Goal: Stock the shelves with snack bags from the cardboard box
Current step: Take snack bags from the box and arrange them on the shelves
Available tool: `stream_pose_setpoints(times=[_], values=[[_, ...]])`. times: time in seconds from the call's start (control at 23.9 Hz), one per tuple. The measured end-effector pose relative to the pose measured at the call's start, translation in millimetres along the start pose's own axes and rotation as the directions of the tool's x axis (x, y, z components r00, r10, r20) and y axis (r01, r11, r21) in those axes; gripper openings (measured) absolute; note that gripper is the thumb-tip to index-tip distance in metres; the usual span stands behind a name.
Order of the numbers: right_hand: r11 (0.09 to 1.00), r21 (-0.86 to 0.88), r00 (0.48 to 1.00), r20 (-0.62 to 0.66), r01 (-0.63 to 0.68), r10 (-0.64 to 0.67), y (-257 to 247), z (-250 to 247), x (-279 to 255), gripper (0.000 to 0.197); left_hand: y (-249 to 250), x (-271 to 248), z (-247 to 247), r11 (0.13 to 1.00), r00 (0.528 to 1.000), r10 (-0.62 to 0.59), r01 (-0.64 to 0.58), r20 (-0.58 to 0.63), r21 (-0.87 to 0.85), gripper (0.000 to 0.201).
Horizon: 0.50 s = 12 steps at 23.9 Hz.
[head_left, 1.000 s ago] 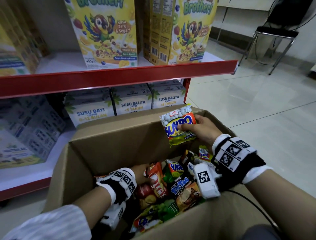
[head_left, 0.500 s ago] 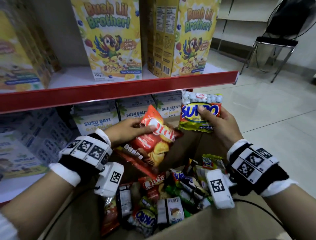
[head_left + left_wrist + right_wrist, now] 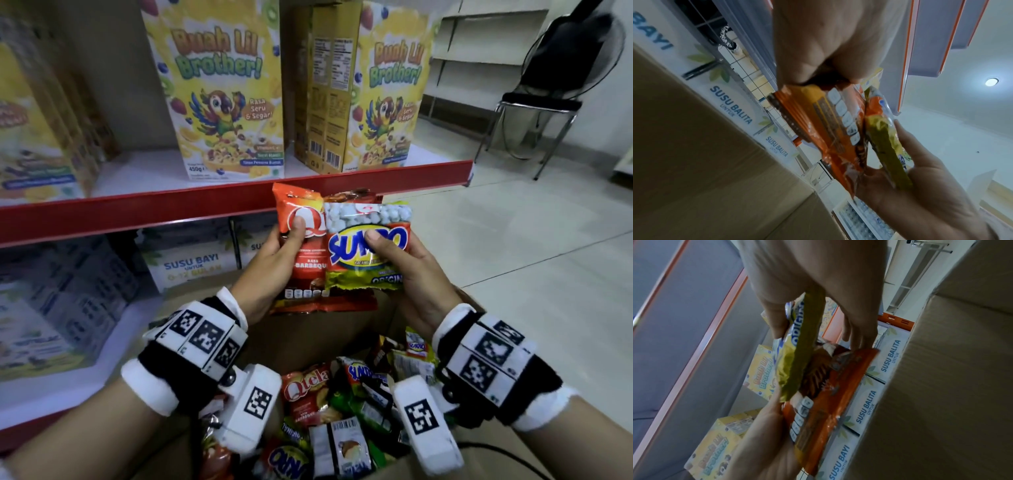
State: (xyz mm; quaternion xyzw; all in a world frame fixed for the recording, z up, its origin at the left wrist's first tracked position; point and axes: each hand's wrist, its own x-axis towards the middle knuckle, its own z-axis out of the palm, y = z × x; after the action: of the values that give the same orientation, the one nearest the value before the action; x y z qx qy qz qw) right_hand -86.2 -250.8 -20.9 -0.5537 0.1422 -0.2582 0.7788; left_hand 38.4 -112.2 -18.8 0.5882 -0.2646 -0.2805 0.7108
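"Buah Lil Brother!" on cereal box (image 3: 219, 92); "ORIGINAL" on yellow bag (image 3: 368, 253).

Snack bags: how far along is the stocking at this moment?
Done: no snack bag shows on the shelf, only cereal boxes. In hand: the left hand grips an orange Qtela bag and the right hand a Sukro bag, both above the box. Left: many bags remain inside.

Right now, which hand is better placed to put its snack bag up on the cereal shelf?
Probably the left hand: its orange Qtela bag already overlaps the red shelf edge, below a gap between cereal boxes. The right hand holds the Sukro bag lower.
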Motion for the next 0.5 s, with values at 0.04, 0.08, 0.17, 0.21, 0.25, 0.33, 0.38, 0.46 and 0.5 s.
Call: stream_pose_setpoints(times=[0.04, 0.08, 0.17, 0.21, 0.25, 0.33, 0.38, 0.46, 0.5], values=[[1.000, 0.003, 1.000, 0.005, -0.003, 0.003, 1.1, 0.1, 0.4, 0.059, 0.4, -0.2, 2.5, 1.000, 1.000, 0.000, 0.000, 0.005, -0.021, 0.019], [1.000, 0.006, 1.000, 0.016, -0.005, 0.005, 1.8, -0.1, 0.6, 0.059, 0.1, 0.0, 4.1, 0.999, 1.000, 0.000, 0.000, 0.005, -0.037, 0.018], [1.000, 0.000, 0.999, 0.038, -0.003, 0.003, 3.4, -1.3, 0.1, 0.060, -0.1, -0.2, 6.2, 0.998, 1.000, -0.007, 0.008, 0.003, -0.059, 0.018], [1.000, -0.012, 0.999, 0.044, 0.002, -0.002, 4.7, -2.4, 0.1, 0.062, -0.6, -0.4, 7.0, 0.998, 1.000, -0.010, 0.011, 0.011, -0.067, 0.019], [1.000, -0.027, 0.999, 0.041, 0.008, -0.007, 6.7, -4.0, 0.1, 0.067, -1.7, -0.2, 7.9, 0.998, 0.999, -0.014, 0.016, 0.029, -0.066, 0.021], [0.997, -0.073, 1.000, 0.025, 0.005, -0.003, 9.9, -7.7, 0.4, 0.077, -5.8, -0.3, 9.9, 0.998, 0.998, -0.023, 0.026, 0.064, -0.059, 0.034], [0.995, -0.101, 1.000, 0.022, -0.001, 0.003, 10.5, -10.0, 0.3, 0.079, -8.6, -0.3, 11.8, 0.998, 0.997, -0.034, 0.038, 0.076, -0.056, 0.040], [0.988, -0.156, 0.999, 0.033, -0.004, 0.009, 10.9, -17.3, 0.8, 0.070, -16.6, 0.6, 14.2, 0.997, 0.990, -0.063, 0.067, 0.126, -0.027, 0.047], [0.984, -0.180, 1.000, 0.027, -0.003, 0.008, 9.9, -22.8, 0.2, 0.064, -21.9, 1.7, 15.4, 0.995, 0.983, -0.093, 0.095, 0.159, -0.008, 0.049]])
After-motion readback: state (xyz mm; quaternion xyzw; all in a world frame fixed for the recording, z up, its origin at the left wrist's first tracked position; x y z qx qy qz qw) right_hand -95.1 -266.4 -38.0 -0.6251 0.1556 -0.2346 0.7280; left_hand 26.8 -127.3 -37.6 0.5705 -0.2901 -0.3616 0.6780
